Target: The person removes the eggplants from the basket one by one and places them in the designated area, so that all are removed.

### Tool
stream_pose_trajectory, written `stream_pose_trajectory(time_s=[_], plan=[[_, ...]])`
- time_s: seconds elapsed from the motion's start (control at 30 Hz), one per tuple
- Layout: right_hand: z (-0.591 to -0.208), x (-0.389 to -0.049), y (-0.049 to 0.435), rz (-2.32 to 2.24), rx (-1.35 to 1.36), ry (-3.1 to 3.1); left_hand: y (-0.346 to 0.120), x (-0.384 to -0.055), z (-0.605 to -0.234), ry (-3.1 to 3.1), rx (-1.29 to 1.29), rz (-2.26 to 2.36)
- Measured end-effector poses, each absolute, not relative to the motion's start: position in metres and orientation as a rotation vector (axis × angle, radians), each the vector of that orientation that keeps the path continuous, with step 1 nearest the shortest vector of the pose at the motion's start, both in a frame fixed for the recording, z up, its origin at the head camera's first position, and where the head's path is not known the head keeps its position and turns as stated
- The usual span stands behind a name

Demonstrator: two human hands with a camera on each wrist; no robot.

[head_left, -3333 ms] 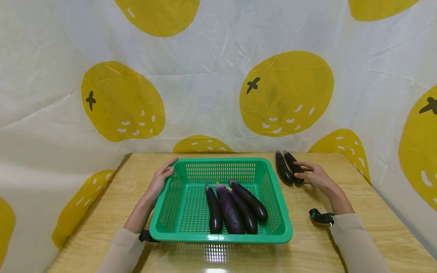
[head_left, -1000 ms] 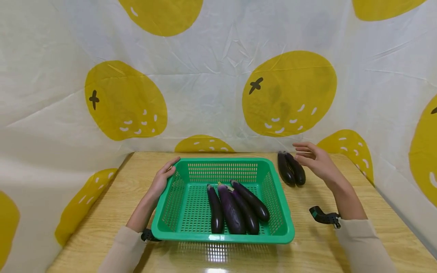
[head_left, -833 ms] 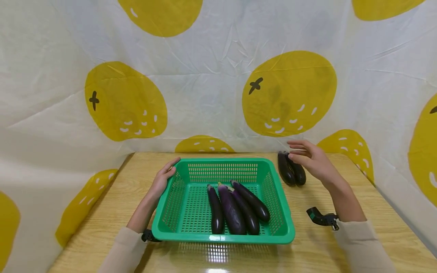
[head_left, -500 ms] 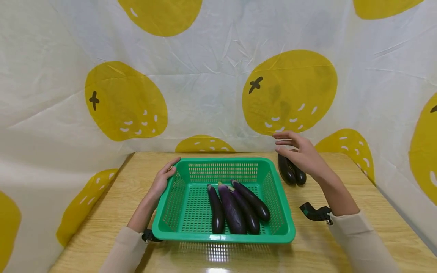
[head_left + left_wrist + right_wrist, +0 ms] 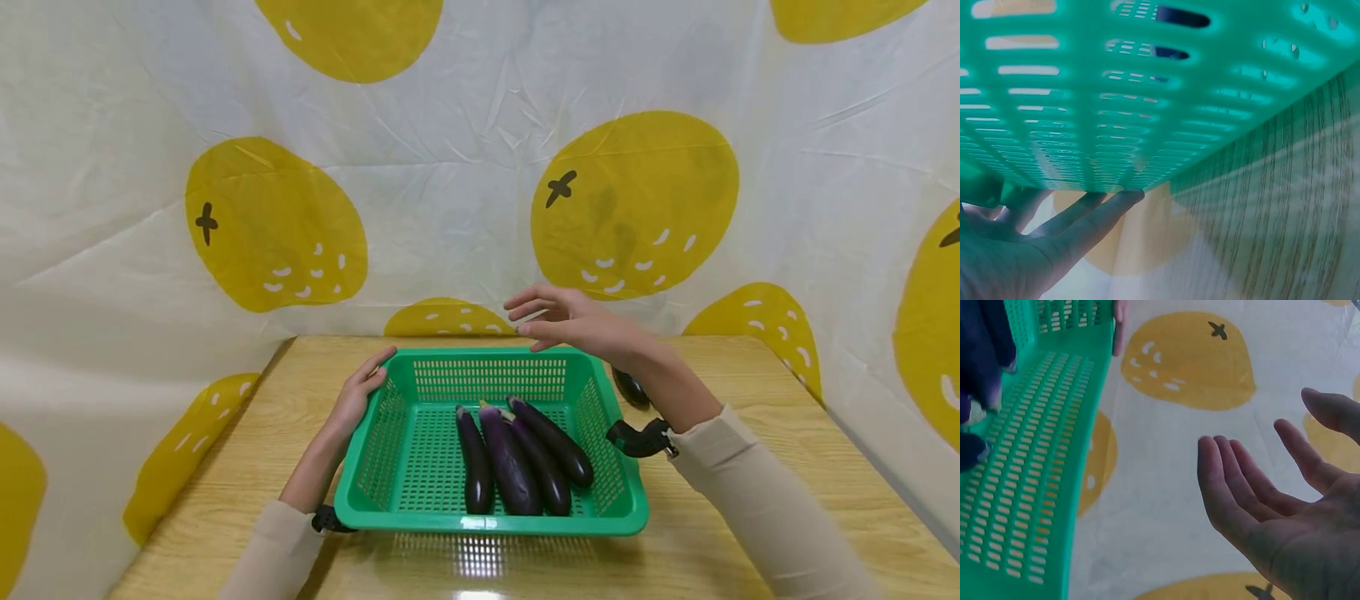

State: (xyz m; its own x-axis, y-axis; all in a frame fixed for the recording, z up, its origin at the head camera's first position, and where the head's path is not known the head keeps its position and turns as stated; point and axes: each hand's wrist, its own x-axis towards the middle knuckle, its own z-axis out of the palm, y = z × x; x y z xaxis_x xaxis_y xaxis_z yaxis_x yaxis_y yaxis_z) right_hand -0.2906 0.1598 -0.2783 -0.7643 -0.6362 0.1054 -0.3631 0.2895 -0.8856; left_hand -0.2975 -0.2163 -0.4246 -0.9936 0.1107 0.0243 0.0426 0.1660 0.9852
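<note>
A green plastic basket (image 5: 491, 523) with slotted walls stands on the table. Several dark purple eggplants (image 5: 510, 467) lie side by side in its right half. My left hand (image 5: 356, 396) rests at the basket's left rim near the far corner. In the left wrist view its fingers (image 5: 1079, 222) lie fairly straight against the outer wall. Above the basket's far right rim hovers my right hand (image 5: 573, 321), holding nothing, its fingers spread and slightly bent. Beyond the basket's right side one eggplant (image 5: 630, 389) shows partly from behind my right forearm, which covers its neighbour.
The wooden table (image 5: 720, 367) extends to both sides of the basket. A white cloth (image 5: 450, 208) with large yellow fruit prints hangs behind and beside it. Black straps (image 5: 641, 437) sit on both wrists, below beige sleeves.
My right hand has left the two eggplants on the table and swung left, over the basket's far rim. Its forearm now covers most of that pair. My left hand and the basket stay put.
</note>
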Motion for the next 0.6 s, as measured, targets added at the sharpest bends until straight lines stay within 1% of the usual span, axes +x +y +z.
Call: stream_pose_trajectory(time_s=[0.33,0.6], plan=[[-0.304,-0.299,0.113,-1.355,-0.822,2.078,-0.216,-0.296,-0.424,2.357,0.138,1.994],[-0.330,-0.299,0.092,-1.267,-0.645,1.997,-0.216,-0.296,-0.424,2.353,0.152,1.993]])
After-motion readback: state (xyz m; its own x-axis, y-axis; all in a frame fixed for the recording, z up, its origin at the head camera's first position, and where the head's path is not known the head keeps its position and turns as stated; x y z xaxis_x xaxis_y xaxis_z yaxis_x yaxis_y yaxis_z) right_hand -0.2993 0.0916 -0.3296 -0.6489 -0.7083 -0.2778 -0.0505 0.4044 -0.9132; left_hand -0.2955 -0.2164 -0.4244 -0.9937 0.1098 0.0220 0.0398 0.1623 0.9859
